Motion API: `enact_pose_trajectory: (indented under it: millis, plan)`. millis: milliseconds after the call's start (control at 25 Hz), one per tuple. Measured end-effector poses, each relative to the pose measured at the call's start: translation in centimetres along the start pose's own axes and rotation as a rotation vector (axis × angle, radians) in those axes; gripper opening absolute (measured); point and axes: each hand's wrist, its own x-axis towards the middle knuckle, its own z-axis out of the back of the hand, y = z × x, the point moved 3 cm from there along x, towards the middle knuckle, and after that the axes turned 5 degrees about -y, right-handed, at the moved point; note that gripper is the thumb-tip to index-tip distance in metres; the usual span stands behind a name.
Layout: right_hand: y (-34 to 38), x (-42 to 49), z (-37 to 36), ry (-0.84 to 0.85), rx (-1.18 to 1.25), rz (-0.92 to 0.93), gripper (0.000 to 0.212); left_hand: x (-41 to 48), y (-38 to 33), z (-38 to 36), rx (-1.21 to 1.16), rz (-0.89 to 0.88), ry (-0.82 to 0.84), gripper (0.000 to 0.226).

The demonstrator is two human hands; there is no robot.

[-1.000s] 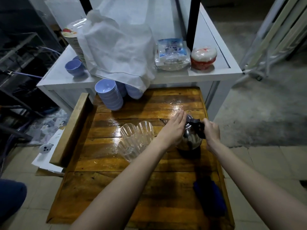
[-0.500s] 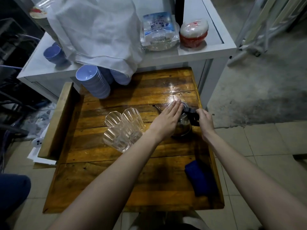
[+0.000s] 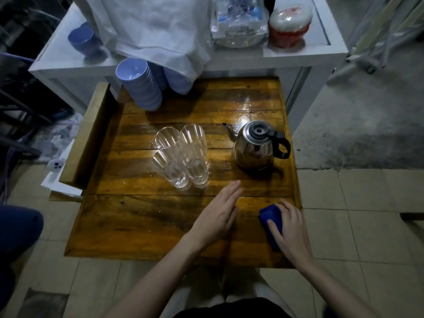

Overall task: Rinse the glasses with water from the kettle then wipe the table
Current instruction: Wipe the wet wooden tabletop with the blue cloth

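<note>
The blue cloth (image 3: 270, 220) lies near the front right corner of the wooden table (image 3: 142, 221), and the right hand (image 3: 289, 228) rests on top of it, fingers spread loosely over its right side with the thumb laid along its near end; whether the fingers are actually gripping the cloth cannot be told. The left hand (image 3: 219, 214) hovers flat just left of the cloth, fingers straight and held together, holding nothing, its fingertips pointing toward the middle of the table.

Beyond the hands, the steel kettle (image 3: 255, 146) stands upright near the table's right edge, its lid on, its black handle turned right and its spout pointing left and away. Well clear of both hands, the clear ribbed glasses (image 3: 181, 157) stand clustered together at the centre, left of the kettle. The tabletop shines wet around the kettle and glasses.

At the far left corner of the table, a stack of blue bowls (image 3: 140, 88) leans. Behind stands a white counter (image 3: 298, 56) carrying a white cloth (image 3: 156, 28), a plastic-wrapped packet (image 3: 239, 21) and a red-and-white container (image 3: 290, 24).
</note>
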Motion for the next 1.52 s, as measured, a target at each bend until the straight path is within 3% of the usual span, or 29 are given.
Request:
enact_pose_trajectory:
  millis: [240,440,760,960,1120,1280,1400,1520]
  plan:
    - [-0.1,-2.2,-2.7,0.133,-0.215,0.026,0.076,-11.7,6.0,0.8,0.014,0.293,-0.035,0.047]
    - [4.6,-2.1,-4.5,0.071,-0.235,-0.082,0.063,-18.5,13.1,3.3,0.028,0.556,-0.117,0.050]
    - [15.8,-1.1,-10.8,0.045,-0.177,-0.024,0.058,-23.8,24.6,10.3,0.150,0.698,-0.217,0.054]
    - [14.9,-1.1,-9.6,0.074,-0.326,0.122,0.055,-22.5,28.8,11.0,0.208,0.632,-0.210,0.057]
    - [12.5,-0.3,-7.9,0.125,-0.373,0.102,0.059,-21.6,30.2,10.6,0.267,0.602,-0.251,0.061]
    - [11.6,0.7,-8.3,0.044,-0.246,0.000,0.066,-21.6,30.4,10.2,0.289,0.605,-0.275,0.062]
    - [13.7,0.8,-10.3,-0.130,-0.194,-0.104,0.067,-21.7,30.6,10.4,0.290,0.599,-0.295,0.062]
    - [16.1,0.8,-12.2,-0.198,-0.152,-0.165,0.068,-21.6,30.8,10.2,0.283,0.594,-0.298,0.061]
